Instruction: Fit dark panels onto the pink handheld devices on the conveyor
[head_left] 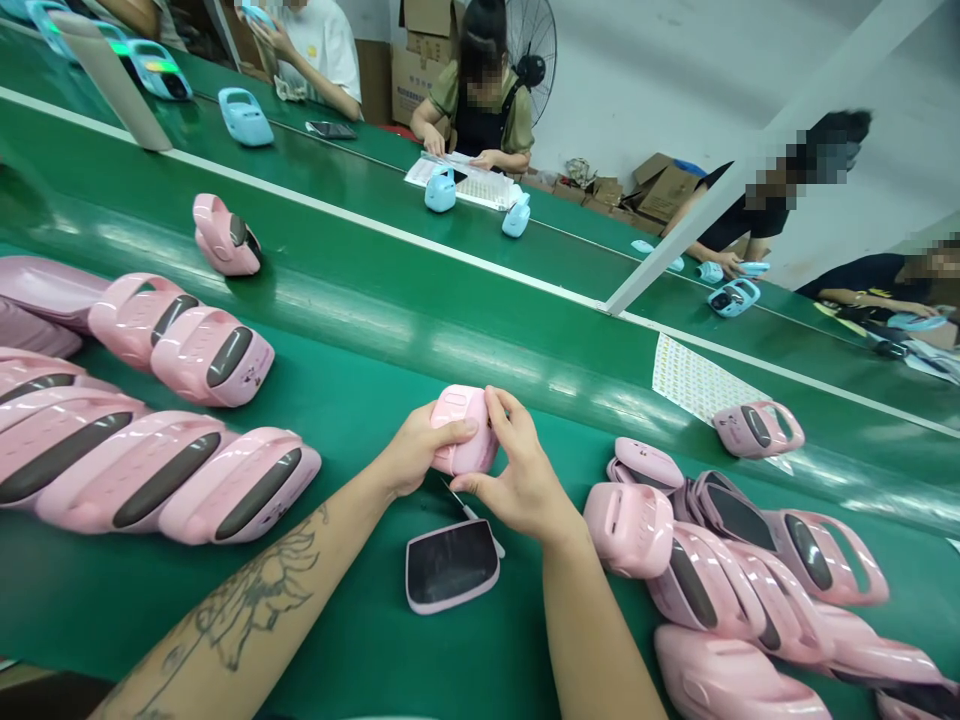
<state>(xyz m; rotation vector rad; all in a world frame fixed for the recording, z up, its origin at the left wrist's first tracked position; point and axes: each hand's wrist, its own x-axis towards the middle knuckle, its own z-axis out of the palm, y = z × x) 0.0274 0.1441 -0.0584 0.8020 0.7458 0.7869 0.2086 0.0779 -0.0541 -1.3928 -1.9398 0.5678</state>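
The pink plastic device (463,450) is between both hands, above the green tabletop (360,620). The left hand (416,452) encloses its left side, thumb across the front face; the right hand (525,475) curls around its right side, fingers at the upper edge, thumb low. Grip force cannot be determined. Directly below, 1 dark-screened panel (452,565) lies face up, with a thin rod (459,500) beside it, partly hidden. Caution: the shell is glossy and rounded; if either hand relaxes unevenly, the device may slip and strike the exposed screen. Dragging the panel against the rod may scratch it. Pink units stand close on 2 sides: a left-hand row (180,480) and a right-hand cluster (720,590). A sideways swing of the right forearm could disturb the cluster, where units lean on one another; a wide left-arm movement could shift the row.
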